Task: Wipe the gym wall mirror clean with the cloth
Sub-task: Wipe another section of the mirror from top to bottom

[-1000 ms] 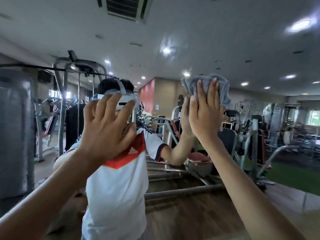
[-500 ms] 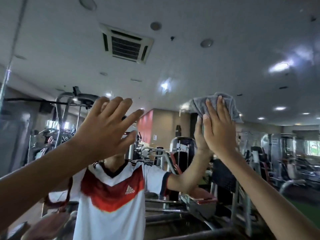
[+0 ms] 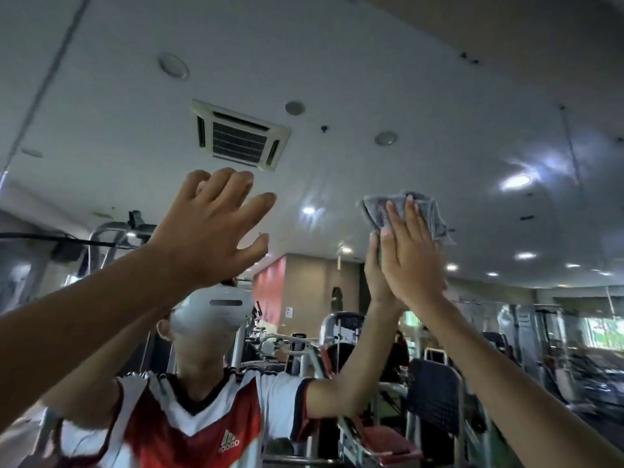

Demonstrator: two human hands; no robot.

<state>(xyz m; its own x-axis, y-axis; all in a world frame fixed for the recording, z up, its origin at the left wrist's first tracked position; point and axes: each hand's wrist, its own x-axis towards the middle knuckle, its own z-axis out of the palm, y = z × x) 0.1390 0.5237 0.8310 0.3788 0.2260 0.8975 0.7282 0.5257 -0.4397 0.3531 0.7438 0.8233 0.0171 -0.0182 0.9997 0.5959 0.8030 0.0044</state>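
Gym mirror (image 3: 320,106) is filling the frame, reflecting one ceiling vent (image 3: 239,136), several ceiling lights, weight machines and one person in a red-and-white shirt (image 3: 189,423) wearing a white headset (image 3: 212,312). Two hands are reaching up in front of it. At right of centre the right hand (image 3: 410,261) is pressing the one grey cloth (image 3: 429,211) flat against the glass, its fingers (image 3: 393,224) lying straight and close together over the cloth, not curling round it; the reflected hand is meeting it on its left edge. At left of centre the left hand (image 3: 209,238) is holding nothing, fingers (image 3: 233,187) spreading wide; whether it is touching the glass I cannot tell. Compared with half a second ago, the vent is sitting lower in the frame, the cloth is lying closer to its level, and the headset is showing below the left hand.
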